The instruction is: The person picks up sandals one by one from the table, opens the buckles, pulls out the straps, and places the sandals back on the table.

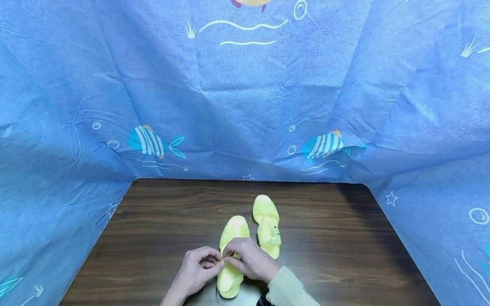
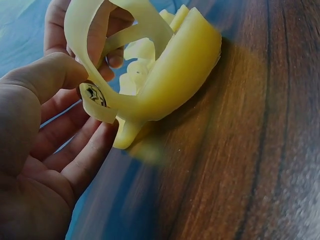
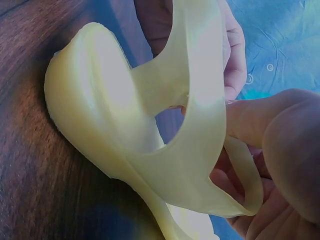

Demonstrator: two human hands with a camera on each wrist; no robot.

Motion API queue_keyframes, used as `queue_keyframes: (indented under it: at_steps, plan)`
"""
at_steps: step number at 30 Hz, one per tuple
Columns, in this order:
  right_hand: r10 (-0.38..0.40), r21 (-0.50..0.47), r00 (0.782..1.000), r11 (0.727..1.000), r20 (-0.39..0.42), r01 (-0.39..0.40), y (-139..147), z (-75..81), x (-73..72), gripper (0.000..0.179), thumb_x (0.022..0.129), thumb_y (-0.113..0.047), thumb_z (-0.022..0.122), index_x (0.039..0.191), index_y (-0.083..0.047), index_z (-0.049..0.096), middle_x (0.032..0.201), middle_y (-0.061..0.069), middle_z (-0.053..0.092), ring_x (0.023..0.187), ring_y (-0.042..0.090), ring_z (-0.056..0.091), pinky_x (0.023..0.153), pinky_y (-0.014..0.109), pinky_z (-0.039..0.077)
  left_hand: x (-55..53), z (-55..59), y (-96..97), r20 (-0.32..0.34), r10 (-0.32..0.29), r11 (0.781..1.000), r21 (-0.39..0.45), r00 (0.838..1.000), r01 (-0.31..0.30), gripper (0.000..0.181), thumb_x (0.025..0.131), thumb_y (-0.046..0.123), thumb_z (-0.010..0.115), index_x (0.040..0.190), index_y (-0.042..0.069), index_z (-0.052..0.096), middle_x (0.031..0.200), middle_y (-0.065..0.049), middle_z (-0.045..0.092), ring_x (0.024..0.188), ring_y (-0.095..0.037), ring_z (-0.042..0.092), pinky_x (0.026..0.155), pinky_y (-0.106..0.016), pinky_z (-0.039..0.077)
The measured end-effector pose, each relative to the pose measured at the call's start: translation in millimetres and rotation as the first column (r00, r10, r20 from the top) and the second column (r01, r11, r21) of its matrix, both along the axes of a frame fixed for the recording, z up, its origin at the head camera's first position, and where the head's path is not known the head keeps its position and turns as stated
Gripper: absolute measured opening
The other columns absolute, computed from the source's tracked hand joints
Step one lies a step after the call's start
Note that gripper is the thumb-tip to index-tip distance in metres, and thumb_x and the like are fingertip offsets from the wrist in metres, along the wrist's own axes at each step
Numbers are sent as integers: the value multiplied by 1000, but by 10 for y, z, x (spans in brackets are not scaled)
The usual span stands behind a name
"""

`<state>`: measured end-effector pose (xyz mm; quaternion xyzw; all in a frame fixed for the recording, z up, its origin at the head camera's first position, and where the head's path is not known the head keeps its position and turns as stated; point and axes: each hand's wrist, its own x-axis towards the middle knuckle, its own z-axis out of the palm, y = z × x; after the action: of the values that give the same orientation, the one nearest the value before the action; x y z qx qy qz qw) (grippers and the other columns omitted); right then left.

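While the nearer yellow shoe (image 1: 229, 282) was supported by the table (image 1: 325, 255), its buckle (image 2: 93, 93) was pinched by the fingers of the left hand (image 1: 195, 270) and its strap (image 3: 205, 90) by the right hand (image 1: 250, 258), apparently for steadiness; the other shoe (image 1: 264, 208) was set just beside.

dark brown wood-grain table (image 1: 337, 246) with rounded far corners, wrinkled blue fabric curtain (image 1: 245, 106) hanging behind it and down both sides, two teal-and-white striped fish (image 1: 150, 141) printed low across the back, white star outlines (image 1: 391, 198)
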<state>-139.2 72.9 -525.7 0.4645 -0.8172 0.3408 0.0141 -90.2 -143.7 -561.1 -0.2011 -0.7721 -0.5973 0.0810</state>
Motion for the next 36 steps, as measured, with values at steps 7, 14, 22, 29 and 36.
queue_keyframes:
  at_steps: [7, 14, 22, 29, 36]
  plan:
    - [-3, -10, 1000, 1000, 31, 3, 5, 12, -3, 4, 99, -11, 73, 99, -15, 74, 97, -7, 74, 96, -3, 65, 88, 12, 51, 21, -23, 5, 7, 15, 999, 31, 1000, -15, 22, 83, -8, 82, 93, 11, 75, 87, -4, 75, 76, -5, 71, 64, -28, 63]
    - [-21, -29, 999, 999, 46, 22, -11, -4, 6, 7, 97, -8, 74, 96, -15, 74, 95, -8, 73, 94, -2, 65, 87, 11, 50, 38, -42, 13, -29, 33, 997, 73, 999, -31, 24, 81, -10, 82, 94, 9, 74, 88, -8, 74, 77, -6, 71, 64, -28, 63]
    - [-20, -51, 1000, 998, 15, 20, -20, -18, 11, 10, 92, -7, 76, 96, -15, 74, 95, -9, 72, 93, -2, 64, 87, 11, 50, 45, -40, 34, -46, 55, 996, 69, 997, -52, 28, 78, -13, 81, 89, 11, 73, 84, -9, 73, 74, -4, 71, 62, -26, 62]
    - [-15, -52, 1000, 999, -11, 15, -14, -29, 8, 9, 91, -8, 75, 95, -15, 72, 95, -7, 72, 91, -1, 64, 86, 10, 49, 50, -50, 2, -1, 44, 994, 101, 999, -44, 23, 80, -11, 83, 88, 8, 73, 91, -13, 71, 83, -5, 69, 67, -28, 64]
    - [-26, -39, 1000, 999, -7, 26, -11, -17, 0, 9, 91, -8, 76, 95, -15, 72, 94, -7, 71, 90, 0, 63, 85, 10, 48, 56, -67, -18, 20, 26, 993, 115, 999, -28, 19, 82, -10, 82, 90, 5, 73, 93, -16, 70, 85, -6, 70, 68, -30, 64]
